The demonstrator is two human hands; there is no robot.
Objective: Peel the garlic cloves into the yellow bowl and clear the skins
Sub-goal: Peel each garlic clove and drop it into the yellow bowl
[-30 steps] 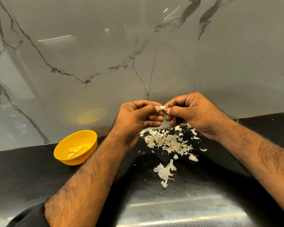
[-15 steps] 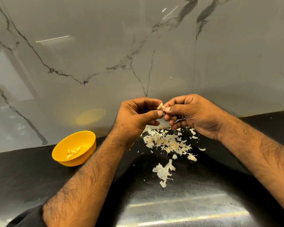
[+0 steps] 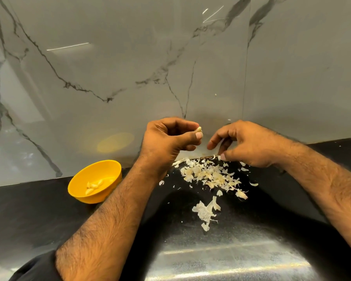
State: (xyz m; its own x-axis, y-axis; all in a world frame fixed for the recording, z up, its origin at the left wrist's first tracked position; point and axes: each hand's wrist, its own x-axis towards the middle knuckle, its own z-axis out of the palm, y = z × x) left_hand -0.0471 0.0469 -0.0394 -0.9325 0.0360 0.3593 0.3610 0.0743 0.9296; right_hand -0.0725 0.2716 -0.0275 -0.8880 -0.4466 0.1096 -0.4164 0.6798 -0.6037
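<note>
My left hand [image 3: 168, 142] pinches a pale garlic clove [image 3: 199, 129] between thumb and forefinger, held above the counter. My right hand [image 3: 249, 145] hovers just to its right, apart from the clove, fingers loosely curled with the thumb tip low over the skins. A pile of papery garlic skins [image 3: 209, 175] lies on the black counter below both hands, and a larger skin piece [image 3: 206, 211] sits nearer me. The yellow bowl [image 3: 93, 197] stands to the left by the wall, with several peeled cloves [image 3: 92, 186] inside.
The black countertop [image 3: 39, 216] runs left to right and meets a glossy grey marble wall [image 3: 130, 67] right behind the skins and bowl. A shiny reflective patch [image 3: 221, 264] lies on the counter close to me.
My hands have parted: the right hand let go of the clove and moved right and down toward the skins. The left hand keeps the clove.
</note>
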